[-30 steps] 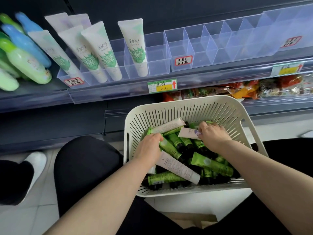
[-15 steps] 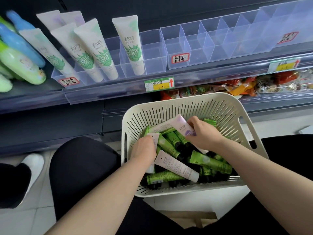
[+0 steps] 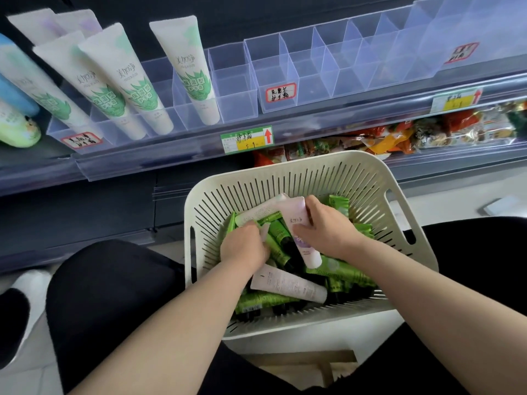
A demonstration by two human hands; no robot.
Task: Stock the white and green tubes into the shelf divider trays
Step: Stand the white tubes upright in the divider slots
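Well inside basket [image 3: 313,181] walls, right hand [image 3: 325,228]

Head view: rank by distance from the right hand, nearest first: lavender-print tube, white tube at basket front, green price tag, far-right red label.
1. Lavender-print tube: gripped by the right hand.
2. White tube: basket front, below the hand.
3. Green price tag: shelf edge, up-left.
4. Red label: far-right tray, up-right.

black trousers [image 3: 114,295], bare forearms [image 3: 176,323]
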